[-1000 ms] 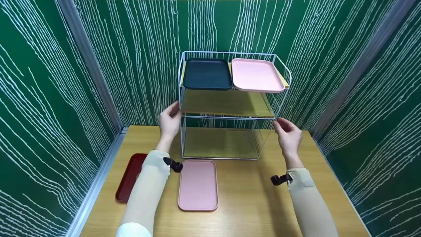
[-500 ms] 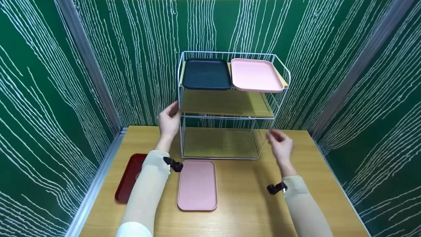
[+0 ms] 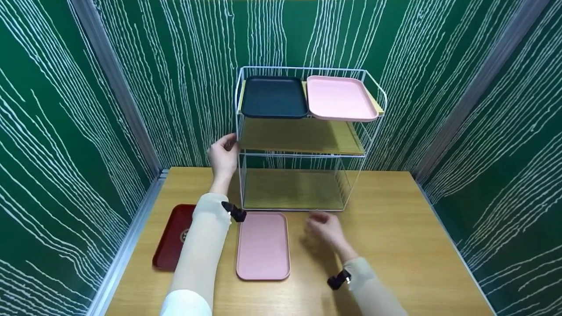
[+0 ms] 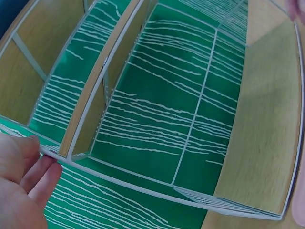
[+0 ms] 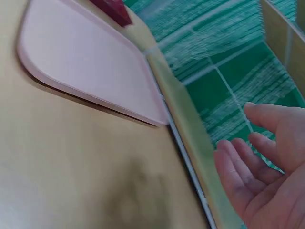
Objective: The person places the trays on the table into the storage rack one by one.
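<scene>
A three-tier wire rack (image 3: 303, 156) with wooden shelves stands at the back of the table. My left hand (image 3: 223, 157) pinches its left front post at the middle shelf; in the left wrist view the thumb and fingers (image 4: 45, 176) meet at the white wire. My right hand (image 3: 324, 226), fingers loosely bent and holding nothing, is over the table just in front of the rack. To its left a pink tray (image 3: 263, 245) lies flat on the table. A dark red tray (image 3: 173, 237) with a round emblem lies farther left, partly hidden by my left sleeve.
On the rack's top shelf sit a dark navy tray (image 3: 275, 97) and a light pink tray (image 3: 342, 98) side by side. Green walls with white streaks close in the wooden table (image 3: 386, 206) at the back and both sides.
My right hand has left the rack's right front post and come down and left toward the pink tray on the table. The left hand stays at the left post.
</scene>
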{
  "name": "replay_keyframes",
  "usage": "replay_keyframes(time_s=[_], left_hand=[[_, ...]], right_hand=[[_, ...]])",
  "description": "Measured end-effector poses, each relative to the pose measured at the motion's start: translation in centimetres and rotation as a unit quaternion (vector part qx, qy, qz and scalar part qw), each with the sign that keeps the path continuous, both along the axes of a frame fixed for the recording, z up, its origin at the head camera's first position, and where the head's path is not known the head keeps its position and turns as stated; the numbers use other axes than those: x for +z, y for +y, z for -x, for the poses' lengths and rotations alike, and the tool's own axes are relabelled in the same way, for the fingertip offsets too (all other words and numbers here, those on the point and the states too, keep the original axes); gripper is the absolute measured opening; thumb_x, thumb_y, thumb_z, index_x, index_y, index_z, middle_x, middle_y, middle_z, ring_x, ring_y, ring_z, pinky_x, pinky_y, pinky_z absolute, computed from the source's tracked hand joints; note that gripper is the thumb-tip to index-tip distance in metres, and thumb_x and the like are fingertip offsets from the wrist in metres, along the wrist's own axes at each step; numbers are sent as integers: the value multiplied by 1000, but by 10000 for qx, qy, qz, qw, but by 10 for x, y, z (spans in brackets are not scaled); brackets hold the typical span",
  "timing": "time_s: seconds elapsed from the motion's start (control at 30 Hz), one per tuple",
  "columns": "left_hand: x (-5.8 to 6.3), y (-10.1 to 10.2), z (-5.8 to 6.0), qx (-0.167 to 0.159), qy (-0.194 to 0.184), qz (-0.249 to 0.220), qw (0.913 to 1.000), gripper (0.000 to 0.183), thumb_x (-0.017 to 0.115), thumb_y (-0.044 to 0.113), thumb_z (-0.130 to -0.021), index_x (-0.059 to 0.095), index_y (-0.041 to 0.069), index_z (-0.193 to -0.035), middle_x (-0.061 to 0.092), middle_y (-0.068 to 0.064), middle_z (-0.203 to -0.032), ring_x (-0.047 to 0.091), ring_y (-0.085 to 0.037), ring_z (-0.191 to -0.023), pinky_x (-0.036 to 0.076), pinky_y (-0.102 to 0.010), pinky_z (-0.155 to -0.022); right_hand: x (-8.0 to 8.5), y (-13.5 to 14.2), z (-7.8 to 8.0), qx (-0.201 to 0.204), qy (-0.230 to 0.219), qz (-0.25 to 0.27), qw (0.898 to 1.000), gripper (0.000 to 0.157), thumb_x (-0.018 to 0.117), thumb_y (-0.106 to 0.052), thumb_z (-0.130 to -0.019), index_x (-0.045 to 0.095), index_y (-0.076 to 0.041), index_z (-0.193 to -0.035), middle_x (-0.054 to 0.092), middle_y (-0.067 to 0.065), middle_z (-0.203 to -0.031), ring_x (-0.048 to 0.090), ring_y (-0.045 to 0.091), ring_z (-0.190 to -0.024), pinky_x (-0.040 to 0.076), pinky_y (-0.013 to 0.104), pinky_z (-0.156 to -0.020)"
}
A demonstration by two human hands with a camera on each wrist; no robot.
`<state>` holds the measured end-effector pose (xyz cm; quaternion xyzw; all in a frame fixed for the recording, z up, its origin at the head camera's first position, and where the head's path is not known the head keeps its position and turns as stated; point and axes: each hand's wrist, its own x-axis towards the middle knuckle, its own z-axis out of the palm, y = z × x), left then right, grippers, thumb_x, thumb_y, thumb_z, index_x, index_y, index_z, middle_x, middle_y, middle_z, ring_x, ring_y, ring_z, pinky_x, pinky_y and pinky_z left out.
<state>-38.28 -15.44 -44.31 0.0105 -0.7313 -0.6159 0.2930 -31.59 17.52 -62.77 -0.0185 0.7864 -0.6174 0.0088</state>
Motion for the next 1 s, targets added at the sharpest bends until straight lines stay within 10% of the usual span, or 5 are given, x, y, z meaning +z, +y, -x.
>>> replay_keyframes(time_s=[0.43,1.0], left_hand=[[1,-1,-1,213,-5,304,9993,23,71,2,-102,77,1,-124,77,-17,-117,73,-24,-107,59,-36,-97],[-1,-2,2,301,-46,427,9986,23,71,4,-102,78,2,-124,79,-11,-113,74,-23,-101,61,-37,-92]], right_hand=[[-32,-34,-23,1010,-1217,581,9857,57,75,3,-90,53,22,-139,73,29,-111,76,43,-92,65,51,-82],[-50,-56,-33,826,-1458,472,9847,53,79,10,-82,57,20,-130,75,24,-105,75,22,-74,66,38,-70]])
